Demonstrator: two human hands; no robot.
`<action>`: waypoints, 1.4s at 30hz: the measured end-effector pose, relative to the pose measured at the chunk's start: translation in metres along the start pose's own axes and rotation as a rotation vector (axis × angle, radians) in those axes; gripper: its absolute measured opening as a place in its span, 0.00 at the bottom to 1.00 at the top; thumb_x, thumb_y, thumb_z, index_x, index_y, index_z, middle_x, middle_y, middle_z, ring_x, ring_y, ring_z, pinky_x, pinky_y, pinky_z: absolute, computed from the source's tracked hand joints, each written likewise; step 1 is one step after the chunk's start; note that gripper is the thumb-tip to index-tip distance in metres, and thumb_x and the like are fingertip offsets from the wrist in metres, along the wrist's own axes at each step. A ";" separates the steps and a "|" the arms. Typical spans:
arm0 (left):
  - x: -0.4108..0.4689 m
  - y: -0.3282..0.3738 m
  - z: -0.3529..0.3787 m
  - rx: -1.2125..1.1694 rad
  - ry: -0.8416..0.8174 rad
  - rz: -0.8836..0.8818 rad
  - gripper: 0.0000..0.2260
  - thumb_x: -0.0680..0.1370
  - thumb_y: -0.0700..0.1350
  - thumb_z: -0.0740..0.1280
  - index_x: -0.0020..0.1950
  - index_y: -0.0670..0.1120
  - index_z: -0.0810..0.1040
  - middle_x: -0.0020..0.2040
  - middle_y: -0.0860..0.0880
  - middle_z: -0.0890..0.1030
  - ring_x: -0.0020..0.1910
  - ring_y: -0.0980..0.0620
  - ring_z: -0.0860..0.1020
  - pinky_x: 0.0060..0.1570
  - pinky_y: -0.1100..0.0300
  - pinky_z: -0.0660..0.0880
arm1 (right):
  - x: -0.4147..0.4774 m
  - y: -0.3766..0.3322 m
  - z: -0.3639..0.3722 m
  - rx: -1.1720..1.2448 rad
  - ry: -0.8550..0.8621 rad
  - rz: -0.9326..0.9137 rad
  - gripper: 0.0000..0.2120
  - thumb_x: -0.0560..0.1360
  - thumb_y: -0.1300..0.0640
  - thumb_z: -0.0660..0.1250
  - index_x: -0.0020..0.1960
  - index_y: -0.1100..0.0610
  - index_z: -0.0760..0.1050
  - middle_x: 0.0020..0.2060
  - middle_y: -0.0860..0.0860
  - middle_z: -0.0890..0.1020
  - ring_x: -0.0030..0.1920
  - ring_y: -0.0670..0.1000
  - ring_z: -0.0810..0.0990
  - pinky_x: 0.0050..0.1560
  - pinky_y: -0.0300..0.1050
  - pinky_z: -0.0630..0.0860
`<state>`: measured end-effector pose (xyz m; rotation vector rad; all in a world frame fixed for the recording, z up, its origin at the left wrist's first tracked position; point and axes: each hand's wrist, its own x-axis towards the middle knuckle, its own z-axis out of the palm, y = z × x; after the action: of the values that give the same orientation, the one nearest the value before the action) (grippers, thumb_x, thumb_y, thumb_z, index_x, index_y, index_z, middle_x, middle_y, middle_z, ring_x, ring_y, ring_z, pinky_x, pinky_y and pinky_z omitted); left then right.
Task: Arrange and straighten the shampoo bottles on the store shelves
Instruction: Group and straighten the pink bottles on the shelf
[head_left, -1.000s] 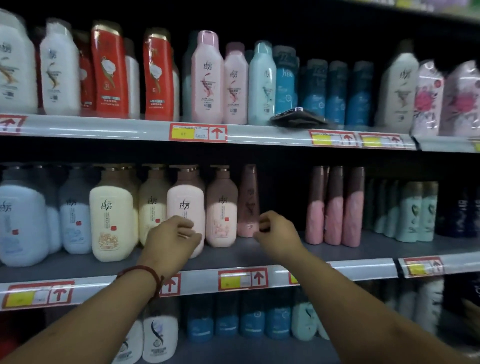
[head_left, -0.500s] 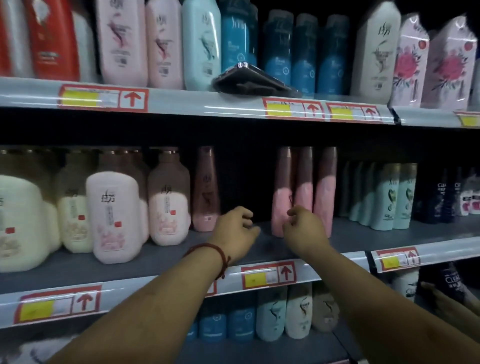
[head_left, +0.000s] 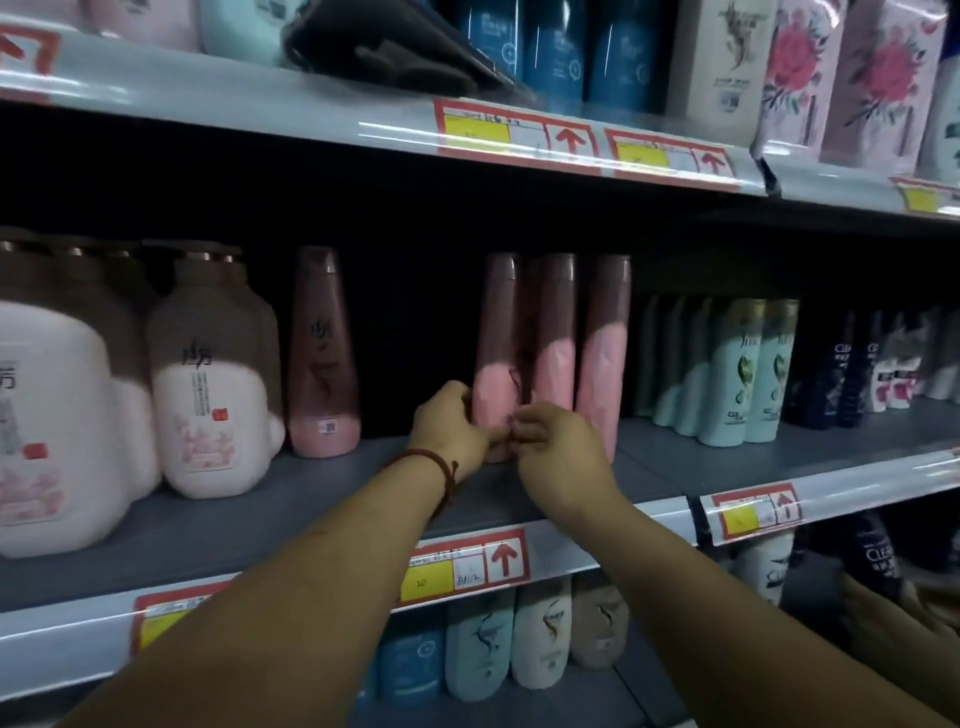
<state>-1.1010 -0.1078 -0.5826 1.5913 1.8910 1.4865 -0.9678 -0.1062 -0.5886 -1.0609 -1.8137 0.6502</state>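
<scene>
The grey middle shelf (head_left: 311, 525) runs across the whole view, and the upper shelf (head_left: 208, 88) is above it. On the left of the middle shelf stand big pale pump bottles (head_left: 213, 384), all upright. Beside them, a little apart, a single brown-pink bottle (head_left: 323, 358) stands alone. In the centre is a row of three tall pink bottles (head_left: 556, 332), upright and touching each other. Mint green bottles (head_left: 737, 374) stand near them on the right.

Both hands are together at the foot of the leftmost tall bottle (head_left: 496, 338) of the three. The left hand (head_left: 449, 428) has its fingers curled round the left side of this bottle. The right hand (head_left: 563, 452) has bent fingers at the bottle's front, close to the left hand; I cannot tell if it really grips. A red cord bracelet (head_left: 431, 462) is on the left wrist. A price label (head_left: 467, 566) sits on the shelf edge below the hands.
</scene>
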 end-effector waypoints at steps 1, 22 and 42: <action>0.002 -0.003 -0.006 0.032 -0.018 0.005 0.19 0.72 0.43 0.78 0.60 0.43 0.78 0.56 0.46 0.82 0.52 0.51 0.79 0.49 0.62 0.75 | 0.002 0.000 0.000 -0.020 -0.003 -0.003 0.18 0.75 0.70 0.62 0.62 0.62 0.78 0.50 0.55 0.85 0.53 0.52 0.83 0.60 0.42 0.78; -0.019 -0.075 -0.099 -0.181 -0.121 -0.130 0.10 0.75 0.27 0.68 0.49 0.40 0.82 0.43 0.54 0.85 0.43 0.63 0.82 0.45 0.73 0.75 | 0.032 -0.047 0.096 -0.282 -0.076 0.049 0.23 0.76 0.50 0.73 0.61 0.62 0.70 0.60 0.62 0.79 0.59 0.63 0.79 0.51 0.48 0.74; -0.022 -0.071 -0.099 -0.103 0.008 -0.147 0.22 0.77 0.39 0.73 0.70 0.40 0.76 0.66 0.46 0.80 0.62 0.53 0.78 0.63 0.64 0.72 | 0.038 -0.032 0.110 -0.505 -0.064 -0.059 0.23 0.79 0.41 0.64 0.60 0.61 0.69 0.57 0.61 0.80 0.58 0.63 0.79 0.48 0.49 0.72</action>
<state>-1.2062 -0.1700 -0.6047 1.3727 1.8591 1.5041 -1.0866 -0.0890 -0.5964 -1.3150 -2.1162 0.1893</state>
